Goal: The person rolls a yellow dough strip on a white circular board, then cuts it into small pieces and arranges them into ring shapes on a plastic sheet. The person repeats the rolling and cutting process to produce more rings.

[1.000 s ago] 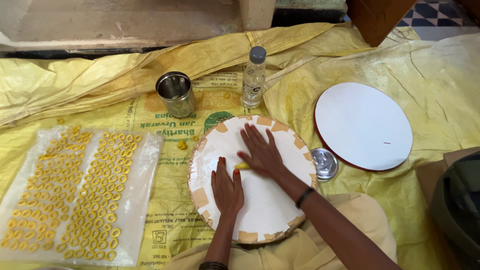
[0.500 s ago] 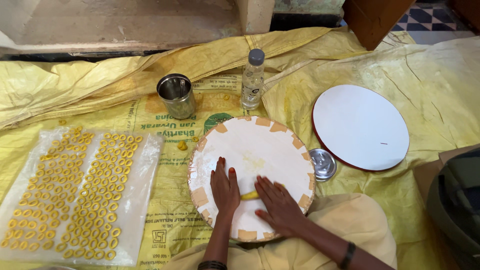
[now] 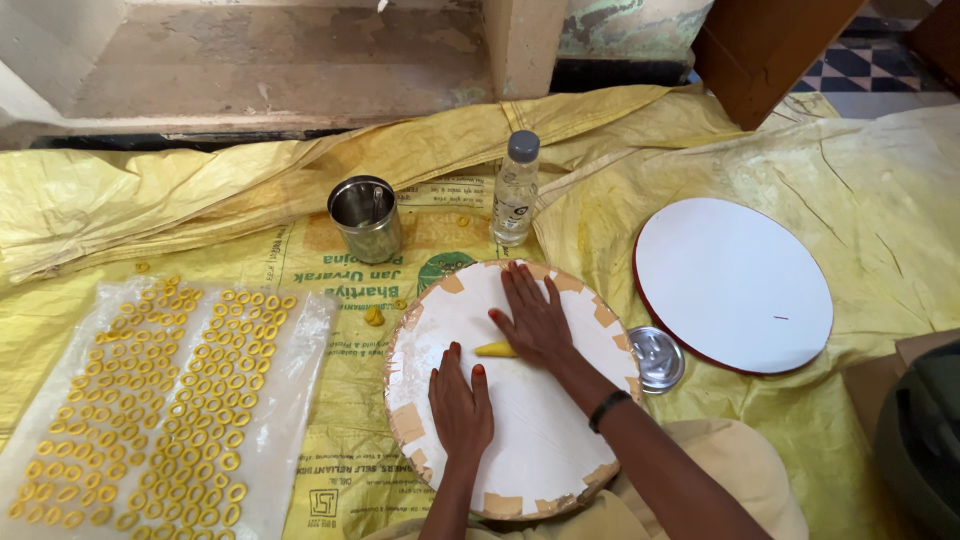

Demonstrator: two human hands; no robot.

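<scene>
**Two flat hands on a round board, a yellow dough piece under the right palm**

Head view: the right hand point(image 3: 535, 318) lies flat and fully open on the round white board point(image 3: 540, 440), fingers stretched toward the far side. A small yellow dough piece point(image 3: 494, 350) sticks out at the left edge of this palm; the hand presses on it and does not grip it. The left hand point(image 3: 461, 405) is also open and flat, near the middle of the board, and holds nothing.

The board lies on a yellow sheet point(image 3: 880, 200) on the floor. To the left, a clear plastic sheet point(image 3: 290, 400) carries many rows of small yellow rings point(image 3: 150, 400). On the far side stand a steel cup point(image 3: 366, 218) and a plastic bottle point(image 3: 515, 190). To the right lie a second round white board point(image 3: 733, 283) and a small steel lid point(image 3: 658, 357), just beside the first board.

A risk, in my judgement: uneven pressure from the palm can make the dough strip thin in one place and break it. The bottle stands near the far rim, so a long stroke could knock it over.
</scene>
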